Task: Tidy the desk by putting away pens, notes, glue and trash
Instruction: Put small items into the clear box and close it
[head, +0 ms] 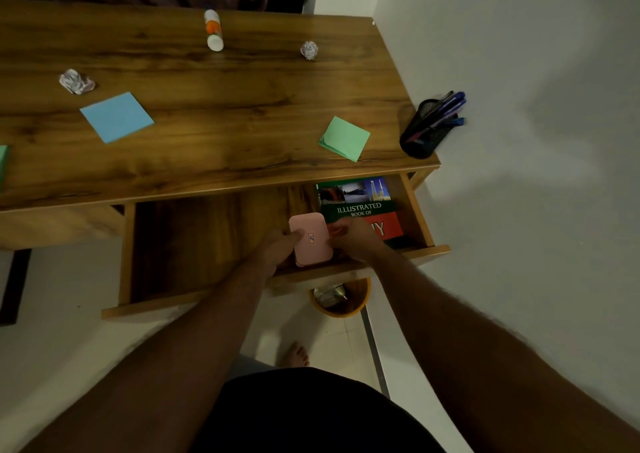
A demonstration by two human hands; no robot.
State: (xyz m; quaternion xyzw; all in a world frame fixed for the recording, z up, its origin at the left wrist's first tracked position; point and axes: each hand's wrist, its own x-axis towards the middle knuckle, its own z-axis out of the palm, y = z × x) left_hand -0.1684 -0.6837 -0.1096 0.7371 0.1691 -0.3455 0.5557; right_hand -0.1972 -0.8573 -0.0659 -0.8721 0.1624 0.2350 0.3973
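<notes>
Inside drawer, both hands, left and right, hold pink box, half-covering book reading "ILLUSTRATED BOOK OF".

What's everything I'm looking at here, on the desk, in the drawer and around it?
Glue stick: one, white and orange, lying at the desk's far edge.
Paper balls: two, white, one far left, one far right.
Sticky notes: blue left, green right, another green at the left border.
Pen holder: one, black mesh, blue pens, desk's right corner.
Desk: one, brown wood.
Drawer: one, open.
Book: one, green and red, in the drawer.
Pink box: one, in the drawer.
Bin: one, yellow, on the floor.
Left hand, right hand: both hold the box.
</notes>
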